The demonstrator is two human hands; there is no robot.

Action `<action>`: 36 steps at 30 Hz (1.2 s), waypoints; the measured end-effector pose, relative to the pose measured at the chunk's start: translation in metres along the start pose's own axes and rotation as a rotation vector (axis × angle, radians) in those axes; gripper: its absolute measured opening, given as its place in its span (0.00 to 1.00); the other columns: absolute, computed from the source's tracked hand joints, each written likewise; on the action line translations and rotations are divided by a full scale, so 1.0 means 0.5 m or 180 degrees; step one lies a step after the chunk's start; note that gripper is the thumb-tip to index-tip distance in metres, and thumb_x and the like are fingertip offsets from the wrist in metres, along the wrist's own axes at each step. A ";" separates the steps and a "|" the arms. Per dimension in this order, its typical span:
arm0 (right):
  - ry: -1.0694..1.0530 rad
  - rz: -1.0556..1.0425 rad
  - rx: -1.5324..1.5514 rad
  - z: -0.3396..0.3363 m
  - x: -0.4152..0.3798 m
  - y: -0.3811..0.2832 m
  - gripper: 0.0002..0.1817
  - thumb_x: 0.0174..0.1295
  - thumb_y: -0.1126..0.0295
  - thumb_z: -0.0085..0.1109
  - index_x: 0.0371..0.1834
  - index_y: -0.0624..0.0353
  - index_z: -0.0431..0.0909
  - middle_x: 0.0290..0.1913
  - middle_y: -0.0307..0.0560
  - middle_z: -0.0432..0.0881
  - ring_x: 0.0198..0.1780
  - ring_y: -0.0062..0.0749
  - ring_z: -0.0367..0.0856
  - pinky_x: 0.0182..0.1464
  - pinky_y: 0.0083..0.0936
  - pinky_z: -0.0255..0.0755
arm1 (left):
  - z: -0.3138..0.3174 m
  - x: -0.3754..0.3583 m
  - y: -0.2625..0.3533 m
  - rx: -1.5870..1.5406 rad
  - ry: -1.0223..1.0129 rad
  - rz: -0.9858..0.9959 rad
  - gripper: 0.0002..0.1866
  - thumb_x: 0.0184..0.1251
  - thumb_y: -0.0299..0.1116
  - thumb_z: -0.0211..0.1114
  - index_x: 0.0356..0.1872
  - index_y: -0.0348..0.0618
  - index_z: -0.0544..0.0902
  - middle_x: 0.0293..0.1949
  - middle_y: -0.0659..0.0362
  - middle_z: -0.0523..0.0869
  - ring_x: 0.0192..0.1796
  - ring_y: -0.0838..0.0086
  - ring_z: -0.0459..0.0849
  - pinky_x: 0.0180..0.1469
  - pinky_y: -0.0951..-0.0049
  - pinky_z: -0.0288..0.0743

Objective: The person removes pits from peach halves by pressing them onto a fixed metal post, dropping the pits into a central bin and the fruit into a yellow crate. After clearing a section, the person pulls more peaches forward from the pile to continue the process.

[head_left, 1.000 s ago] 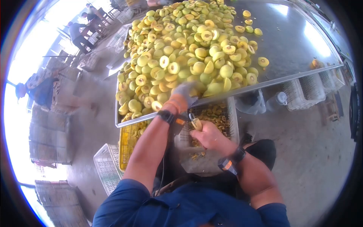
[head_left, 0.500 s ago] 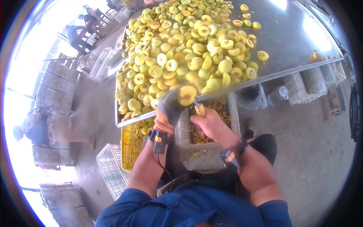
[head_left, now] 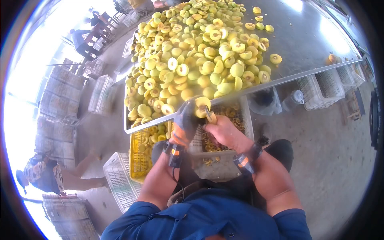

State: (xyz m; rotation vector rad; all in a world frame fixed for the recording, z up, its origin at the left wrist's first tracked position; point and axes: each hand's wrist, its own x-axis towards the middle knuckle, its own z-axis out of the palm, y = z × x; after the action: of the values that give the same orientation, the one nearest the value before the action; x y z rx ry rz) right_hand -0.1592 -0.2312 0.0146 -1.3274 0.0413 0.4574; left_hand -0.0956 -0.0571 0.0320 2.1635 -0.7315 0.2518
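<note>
My left hand (head_left: 185, 124), in a dark glove with an orange cuff, is closed around a yellow-green fruit half (head_left: 202, 103), probably peach, its cut face turned up. In my bare right hand (head_left: 226, 133) is a small pitting tool (head_left: 211, 117) with a light handle; its dark metal tip meets the middle of the cut face. Both hands are just off the near edge of a metal table. On that table lies a large heap of fruit halves (head_left: 180, 68), many showing brown centres. Below my hands, a pale crate (head_left: 249, 120) holds brown pit scraps.
A yellow crate (head_left: 137, 160) with fruit halves stands under the table's left corner, beside a white crate (head_left: 120, 180). The metal table's raised rim (head_left: 288, 78) crosses ahead. White baskets (head_left: 320, 94) and a clear jug (head_left: 294, 100) sit right. A person (head_left: 44, 174) is at far left.
My left hand has brought the fruit half slightly down and right, and the tool's tip now overlaps its cut face. The person at far left has moved lower in view.
</note>
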 end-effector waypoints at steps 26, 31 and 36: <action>0.0436 -0.0573 -0.1266 0.004 -0.013 0.011 0.13 0.73 0.66 0.61 0.48 0.66 0.78 0.36 0.47 0.84 0.40 0.34 0.83 0.44 0.35 0.75 | 0.019 -0.012 -0.011 -0.0889 0.0145 -0.0605 0.14 0.85 0.27 0.55 0.59 0.33 0.86 0.50 0.51 0.92 0.50 0.69 0.91 0.54 0.68 0.84; 0.0510 -0.0677 -0.1526 0.003 0.003 0.037 0.16 0.71 0.64 0.61 0.48 0.69 0.79 0.41 0.67 0.86 0.47 0.63 0.85 0.52 0.49 0.78 | 0.039 -0.021 -0.046 -0.0067 0.0254 -0.0121 0.12 0.80 0.23 0.57 0.56 0.35 0.86 0.49 0.47 0.91 0.48 0.58 0.91 0.51 0.63 0.85; 0.0317 -0.0950 -0.1253 0.011 0.008 0.035 0.16 0.70 0.64 0.62 0.47 0.70 0.78 0.43 0.74 0.86 0.52 0.75 0.84 0.53 0.55 0.77 | 0.039 -0.022 -0.051 -0.0338 0.0281 -0.0376 0.11 0.79 0.23 0.58 0.55 0.36 0.86 0.47 0.46 0.90 0.46 0.54 0.90 0.49 0.60 0.84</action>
State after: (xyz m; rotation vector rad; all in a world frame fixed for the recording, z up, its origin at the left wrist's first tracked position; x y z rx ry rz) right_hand -0.1628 -0.2219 -0.0016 -1.7104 -0.1704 0.1468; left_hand -0.0912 -0.0548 -0.0017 2.0724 -0.5530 0.2399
